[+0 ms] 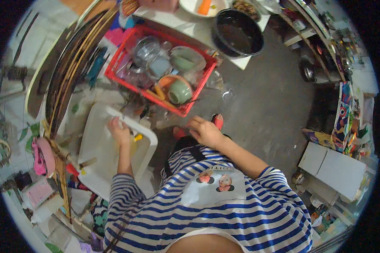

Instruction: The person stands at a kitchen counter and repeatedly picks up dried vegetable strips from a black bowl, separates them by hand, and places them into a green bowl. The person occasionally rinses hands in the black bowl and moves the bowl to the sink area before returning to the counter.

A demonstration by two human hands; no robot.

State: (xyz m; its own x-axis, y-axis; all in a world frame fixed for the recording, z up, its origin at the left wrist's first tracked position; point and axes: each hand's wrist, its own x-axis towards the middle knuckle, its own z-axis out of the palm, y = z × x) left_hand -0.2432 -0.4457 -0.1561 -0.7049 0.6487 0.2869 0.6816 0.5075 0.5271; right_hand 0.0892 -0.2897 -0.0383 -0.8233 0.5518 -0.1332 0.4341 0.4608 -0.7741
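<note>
My left hand [119,131] is over a large white plastic basin [148,134], with its fingers at the basin's inner far edge; whether it grips the edge is unclear. A small yellow-orange thing [138,137] shows beside that wrist. My right hand [202,129] hovers in front of my striped shirt, its fingers loosely bent and nothing visible in them. Beyond both hands stands a red plastic crate [185,111] of dishes, among them a green bowl [180,91], a green oval dish [188,59] and clear containers [147,49].
A white table [190,27] behind the crate bears a black round basin [238,33] and a white bowl with an orange thing in it. Clear plastic [228,94] lies on the grey floor [259,101]. At the right are shelves and a white cabinet [332,170]; bamboo poles [72,69] lean at the left.
</note>
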